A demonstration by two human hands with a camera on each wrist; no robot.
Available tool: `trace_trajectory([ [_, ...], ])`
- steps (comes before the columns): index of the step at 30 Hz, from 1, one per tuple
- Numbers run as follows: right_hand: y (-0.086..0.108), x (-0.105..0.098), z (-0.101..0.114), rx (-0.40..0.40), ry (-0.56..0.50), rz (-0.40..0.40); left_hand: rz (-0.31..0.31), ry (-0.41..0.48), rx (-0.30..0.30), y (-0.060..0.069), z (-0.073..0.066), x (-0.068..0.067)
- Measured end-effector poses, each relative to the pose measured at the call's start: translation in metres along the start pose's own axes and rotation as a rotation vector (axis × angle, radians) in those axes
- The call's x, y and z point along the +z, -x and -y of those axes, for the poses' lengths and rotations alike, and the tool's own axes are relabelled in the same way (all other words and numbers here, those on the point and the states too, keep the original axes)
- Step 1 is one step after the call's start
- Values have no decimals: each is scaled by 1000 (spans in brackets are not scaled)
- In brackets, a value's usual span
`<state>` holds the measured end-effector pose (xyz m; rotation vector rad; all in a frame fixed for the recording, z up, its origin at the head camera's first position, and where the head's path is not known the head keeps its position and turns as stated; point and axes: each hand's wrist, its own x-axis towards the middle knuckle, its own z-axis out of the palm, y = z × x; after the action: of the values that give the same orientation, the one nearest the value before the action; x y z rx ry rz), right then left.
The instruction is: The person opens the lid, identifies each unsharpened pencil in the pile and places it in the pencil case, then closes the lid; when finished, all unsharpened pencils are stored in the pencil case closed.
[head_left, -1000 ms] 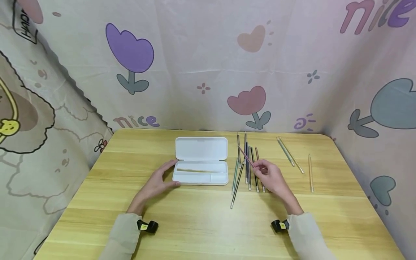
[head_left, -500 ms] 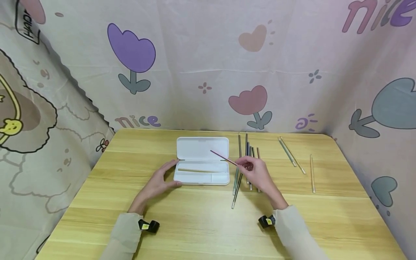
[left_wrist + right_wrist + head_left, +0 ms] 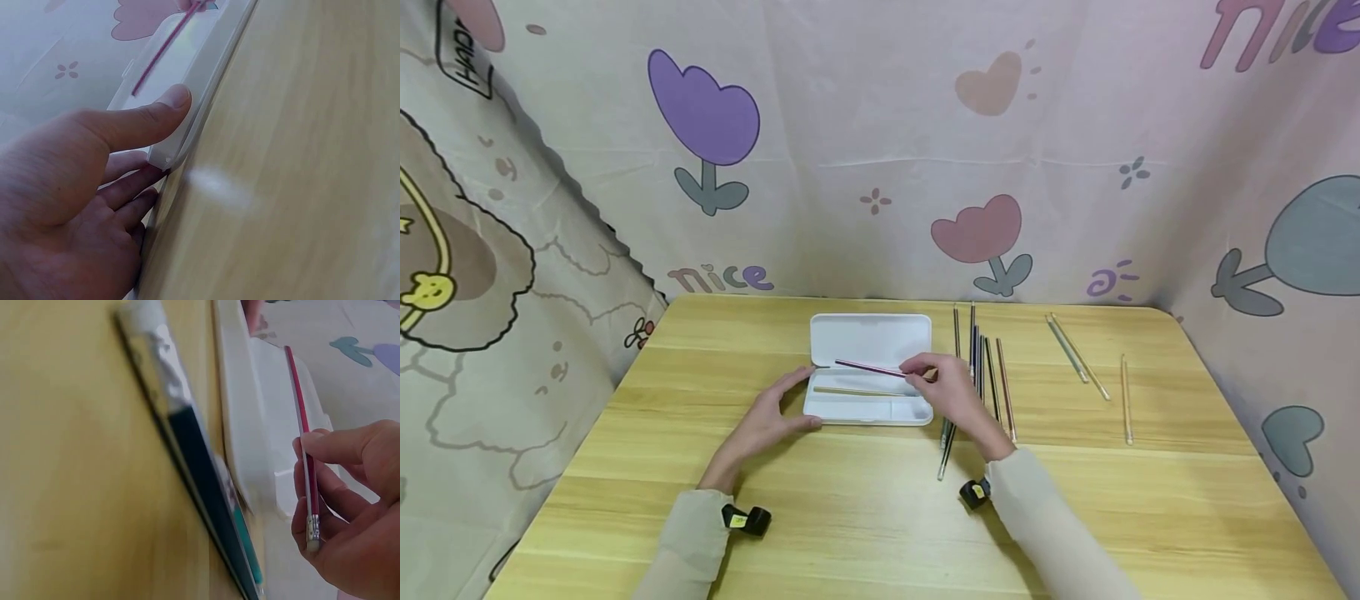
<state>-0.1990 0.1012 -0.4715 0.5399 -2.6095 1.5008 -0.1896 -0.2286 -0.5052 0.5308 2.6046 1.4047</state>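
Your right hand (image 3: 951, 390) holds a dark red, slender pencil with a silver ferrule and white eraser (image 3: 868, 367), pinched between thumb and fingers near the eraser end. The pencil is over the rear part of the white plastic, rectangular pencil case (image 3: 847, 409), its free end directed toward the tabletop's left edge; contact with the case: cannot tell.

The case lies open near the rear edge of the wood-grain tabletop (image 3: 865, 517), lid toward that edge. A slender gold-coloured pencil (image 3: 853, 391) lies in its long rear compartment. Your left hand (image 3: 767, 421) is spread wide at the case's left end, thumb at the front corner, forefinger at the rear; firmness of grip: cannot tell.

Right of the case: a loose group of mostly dark, slender pencils (image 3: 992, 375). Toward the tabletop's rear right corner: a pale green pencil (image 3: 1067, 348) beside a yellow one (image 3: 1080, 357). Nearer the right edge: an orange-yellow pencil (image 3: 1126, 400).
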Motion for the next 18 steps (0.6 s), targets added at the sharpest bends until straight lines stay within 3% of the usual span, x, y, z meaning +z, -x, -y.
trace_trajectory([
  [11,-13,26,3,52,61,70,9,11,-15,0,-4,0],
  [18,-15,34,6,35,93,109,-3,6,-14,1,-2,-1],
])
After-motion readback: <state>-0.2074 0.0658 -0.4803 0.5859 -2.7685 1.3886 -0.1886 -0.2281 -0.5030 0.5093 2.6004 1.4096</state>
